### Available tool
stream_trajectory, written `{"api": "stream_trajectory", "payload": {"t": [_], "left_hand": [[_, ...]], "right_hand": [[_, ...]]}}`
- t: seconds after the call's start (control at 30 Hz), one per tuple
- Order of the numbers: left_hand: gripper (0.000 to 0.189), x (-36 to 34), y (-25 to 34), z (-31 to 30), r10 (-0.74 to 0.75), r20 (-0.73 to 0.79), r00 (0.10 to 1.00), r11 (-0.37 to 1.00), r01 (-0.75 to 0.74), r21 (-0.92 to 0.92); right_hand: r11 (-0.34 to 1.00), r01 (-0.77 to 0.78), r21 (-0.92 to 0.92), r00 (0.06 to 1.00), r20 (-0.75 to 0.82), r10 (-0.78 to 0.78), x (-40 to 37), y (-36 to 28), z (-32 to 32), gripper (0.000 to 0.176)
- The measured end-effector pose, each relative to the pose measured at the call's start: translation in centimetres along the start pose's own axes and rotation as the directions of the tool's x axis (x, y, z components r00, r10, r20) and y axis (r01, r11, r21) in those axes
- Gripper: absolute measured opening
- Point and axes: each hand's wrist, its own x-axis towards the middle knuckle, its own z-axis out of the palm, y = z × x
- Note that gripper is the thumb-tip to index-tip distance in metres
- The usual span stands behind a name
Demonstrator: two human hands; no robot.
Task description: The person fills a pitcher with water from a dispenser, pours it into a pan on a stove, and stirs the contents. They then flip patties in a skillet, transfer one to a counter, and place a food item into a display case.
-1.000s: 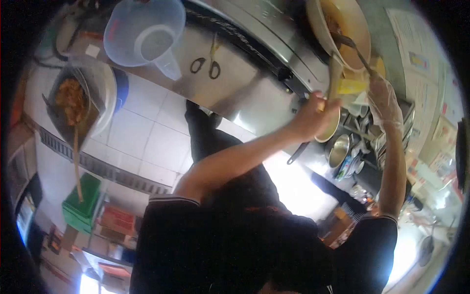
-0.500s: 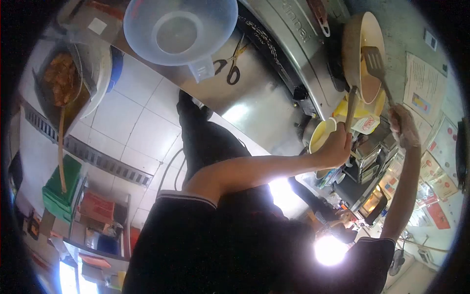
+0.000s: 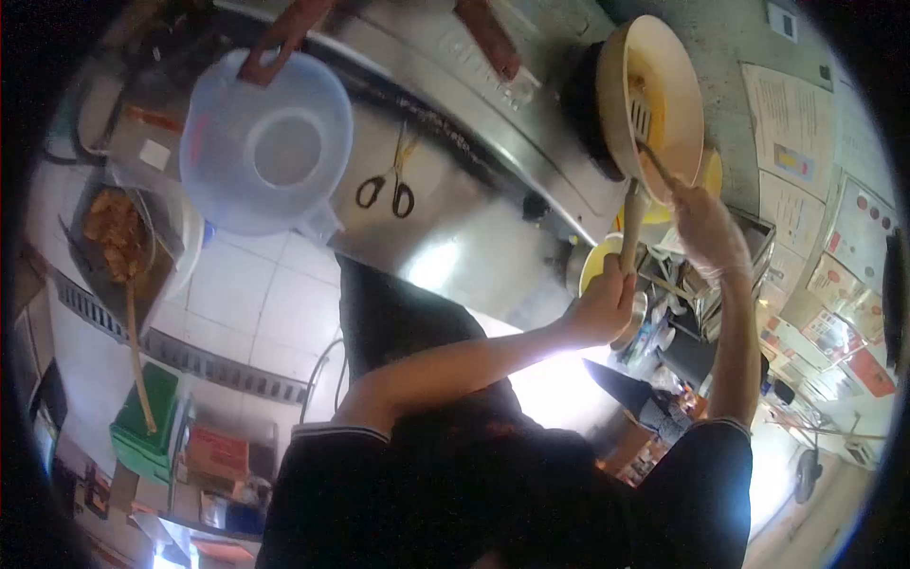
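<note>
pan (image 3: 673, 76) now faces me more openly than half a second ago, still tilted up over the stove (image 3: 493, 104), with my left hand (image 3: 602, 305) closed tight round its wooden handle (image 3: 629, 223). gloved right hand (image 3: 706, 232) pinches the slotted spatula (image 3: 642, 119), and its blade has shifted down onto the yellowish food inside. judgement: the scraping is under way.

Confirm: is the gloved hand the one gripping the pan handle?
No, the gloved right hand holds the spatula, while the bare left hand grips the pan handle.
</note>
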Motion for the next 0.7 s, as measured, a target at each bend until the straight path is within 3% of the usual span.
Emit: {"api": "stream_trajectory", "payload": {"t": [0.07,0.1,0.13,0.2,0.23,0.3,0.33,0.37,0.43,0.5,0.53,0.57,0.6,0.63,0.7], "left_hand": [[0.022,-0.2,-0.2,-0.1,-0.047,0.048,0.998,0.998,0.048,-0.027],[0.023,-0.2,-0.4,-0.1,-0.070,0.072,0.995,0.997,0.073,-0.038],[0.022,-0.5,0.1,-0.3,-0.144,0.115,0.983,0.985,0.153,-0.075],[0.020,-0.7,0.6,-0.6,-0.210,0.160,0.964,0.970,0.226,-0.085],[0.019,-0.6,0.8,-0.9,-0.229,0.193,0.954,0.949,0.263,-0.174],[0.018,-0.2,1.5,-1.2,-0.224,0.229,0.947,0.931,0.277,-0.236],[0.017,-0.4,1.5,-1.2,-0.245,0.228,0.942,0.921,0.300,-0.249],[0.016,-0.3,1.2,-0.9,-0.269,0.230,0.935,0.909,0.325,-0.261],[0.018,0.1,1.0,-1.0,-0.242,0.267,0.933,0.934,0.298,-0.196],[0.022,-0.3,1.4,-0.9,-0.277,0.251,0.928,0.888,0.347,-0.302],[0.029,-0.7,1.3,-1.1,-0.357,0.135,0.924,0.918,0.374,-0.135],[0.034,-0.8,2.2,-1.5,-0.322,0.149,0.935,0.927,0.344,-0.153],[0.031,-0.7,-0.9,-2.8,-0.417,0.152,0.896,0.856,0.444,-0.265],[0.028,-0.4,-2.2,-3.8,-0.441,0.065,0.895,0.890,0.446,-0.095],[0.024,-0.7,1.8,-1.9,-0.283,0.147,0.948,0.954,0.294,-0.058]], "right_hand": [[0.974,0.111,-0.196,0.994,0.009,-0.111,0.6,3.4,2.2,0.031],[0.982,0.070,-0.174,0.997,0.000,-0.071,0.9,6.0,2.1,0.031],[0.928,0.286,-0.238,0.954,-0.021,-0.299,1.5,9.4,1.3,0.030],[0.827,0.468,-0.313,0.861,-0.048,-0.506,0.2,9.9,-2.7,0.031],[0.981,0.190,-0.047,0.976,0.112,-0.184,-1.1,6.6,-6.6,0.031],[0.972,-0.161,0.173,0.945,0.311,0.101,-2.0,6.3,-7.3,0.031],[0.976,0.208,-0.056,0.968,0.156,-0.198,-2.4,8.0,-3.2,0.031],[0.804,0.493,-0.331,0.864,0.081,-0.497,-2.7,9.6,0.0,0.030],[0.932,0.226,-0.284,0.958,0.236,-0.160,-1.2,5.9,1.5,0.030],[0.869,0.307,-0.389,0.950,0.072,-0.303,0.7,10.3,3.9,0.028],[0.891,0.324,-0.319,0.946,0.097,-0.309,2.0,12.2,1.9,0.029],[0.955,0.260,-0.143,0.961,0.130,-0.242,1.9,12.9,-1.2,0.029],[0.994,0.105,0.041,0.978,0.175,-0.111,0.7,13.2,-3.3,0.030],[0.984,-0.069,0.167,0.977,0.213,0.032,-1.0,13.1,-4.2,0.031],[0.809,-0.493,0.319,0.860,0.319,0.399,-3.1,9.6,-3.9,0.033]]}}
